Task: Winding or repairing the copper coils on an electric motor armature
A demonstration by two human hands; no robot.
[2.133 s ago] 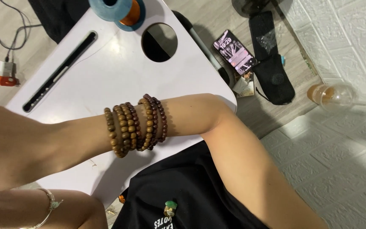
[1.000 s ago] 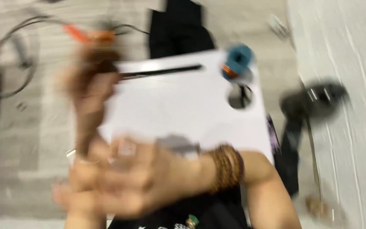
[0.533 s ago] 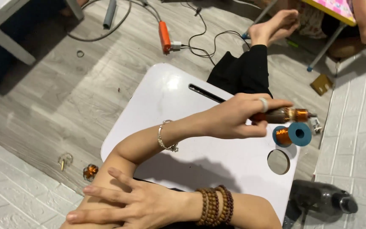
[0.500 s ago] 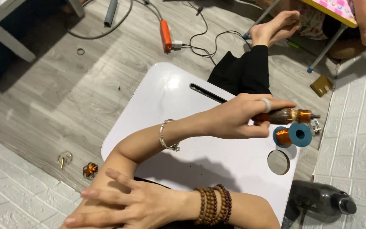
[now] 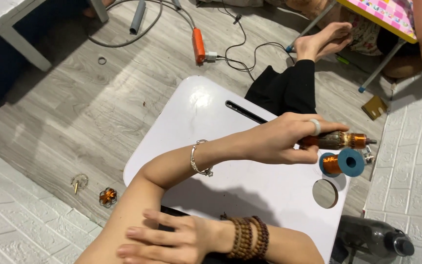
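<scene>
Right hand [image 5: 172, 239] is lying flat and released on the left upper arm at the bottom edge, fingers spread, holding nothing; stacked brown wooden bead bracelets [image 5: 246, 237] are circling its wrist. Left arm is reaching across the body, a thin silver bangle [image 5: 199, 159] sitting on the wrist.

Left hand [image 5: 282, 139] is grasping a rotor [image 5: 340, 141], fingers wrapped round its near half; a pale ring is showing on one finger. The rotor is cylindrical, dark laminated core with coppery ends, long axis lying roughly level, free end with a thin shaft pointing right, over the table's [image 5: 211, 117] right edge.

Just below the rotor, a blue spool [image 5: 343, 163] of copper wire is resting on the table, beside a round hole [image 5: 325, 193]. The table is white, glossy, round-cornered, with a dark slot [image 5: 245, 112] near its far edge.

Beyond, grey wood-look planks are carrying an orange tool [image 5: 199, 45] with cables.
</scene>
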